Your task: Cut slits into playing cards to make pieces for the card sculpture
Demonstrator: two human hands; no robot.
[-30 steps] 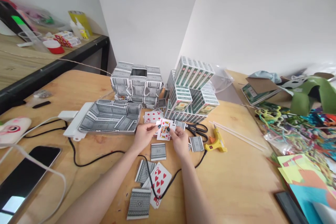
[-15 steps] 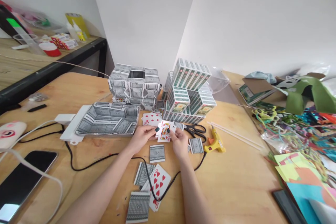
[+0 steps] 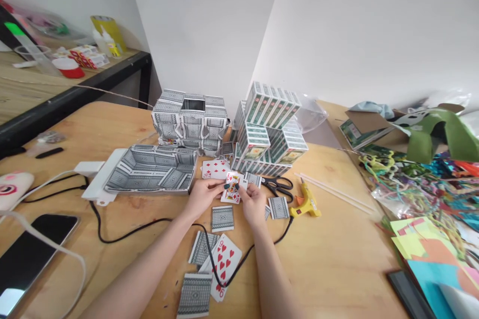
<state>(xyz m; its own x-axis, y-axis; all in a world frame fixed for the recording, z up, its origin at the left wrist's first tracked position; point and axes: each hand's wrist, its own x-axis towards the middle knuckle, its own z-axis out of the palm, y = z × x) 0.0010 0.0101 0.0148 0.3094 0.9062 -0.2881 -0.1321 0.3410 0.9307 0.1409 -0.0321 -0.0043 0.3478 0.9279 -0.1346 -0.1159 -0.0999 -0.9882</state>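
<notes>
Between my two hands is a small bunch of playing cards, face up, with a king of diamonds on top and an ace's corner showing behind it. My left hand pinches the left edge, thumb on the face. On the other edge, my right hand closes with its thumb on the face too. A diamond card lies just beyond my left fingers. Nearer to me are a face-down folded card and a nine of hearts, crossed by a black cord.
An open tray made of cards and a card-built block stand left. Stacked card boxes rise behind. Scissors and a yellow glue gun lie right, with glue sticks. A phone rests at left.
My hands have drawn slightly closer together on the cards. The king now covers more of the ace behind it, and the left ace corner no longer shows.
</notes>
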